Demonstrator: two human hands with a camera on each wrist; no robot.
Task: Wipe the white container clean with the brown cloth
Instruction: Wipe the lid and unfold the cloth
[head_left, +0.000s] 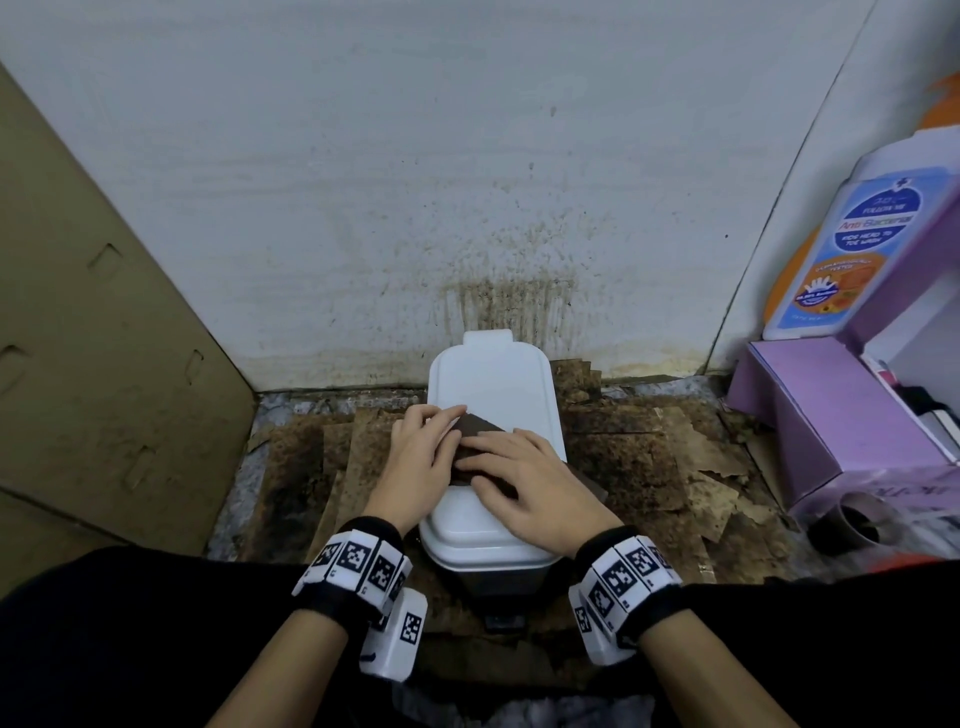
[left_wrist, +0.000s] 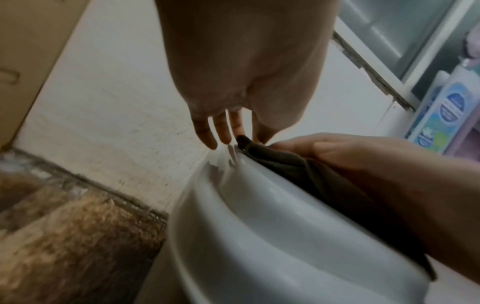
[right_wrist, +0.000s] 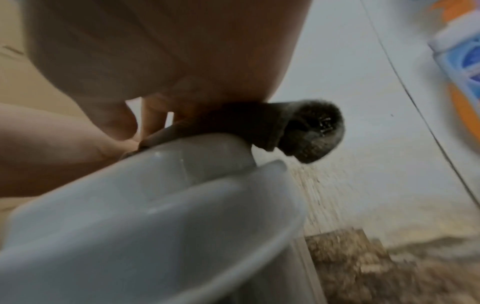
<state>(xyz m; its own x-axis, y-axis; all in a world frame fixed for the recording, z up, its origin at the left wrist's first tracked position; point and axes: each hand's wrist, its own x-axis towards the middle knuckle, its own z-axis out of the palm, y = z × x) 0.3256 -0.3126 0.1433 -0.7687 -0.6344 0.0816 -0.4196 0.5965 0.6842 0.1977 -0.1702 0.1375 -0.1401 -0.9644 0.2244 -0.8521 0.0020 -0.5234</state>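
A white container (head_left: 493, 379) with its lid on stands on stained cardboard against the wall. A folded brown cloth (head_left: 480, 426) lies on the middle of the lid. My left hand (head_left: 421, 447) rests flat on the cloth's left corner, fingers straight. My right hand (head_left: 519, 478) lies spread over the cloth and presses it to the lid. In the left wrist view my left hand (left_wrist: 228, 131) reaches down to the cloth (left_wrist: 298, 170) on the container (left_wrist: 259, 226). In the right wrist view the cloth (right_wrist: 298, 131) sticks out past my right hand (right_wrist: 155, 61) over the container's (right_wrist: 155, 205) edge.
A cardboard panel (head_left: 104, 338) leans at the left. The white wall (head_left: 509, 296) behind is splattered brown. Stained cardboard scraps (head_left: 649, 457) cover the floor. At the right stand a purple box (head_left: 831, 415), a wash bottle (head_left: 852, 249) and a cardboard tube (head_left: 852, 525).
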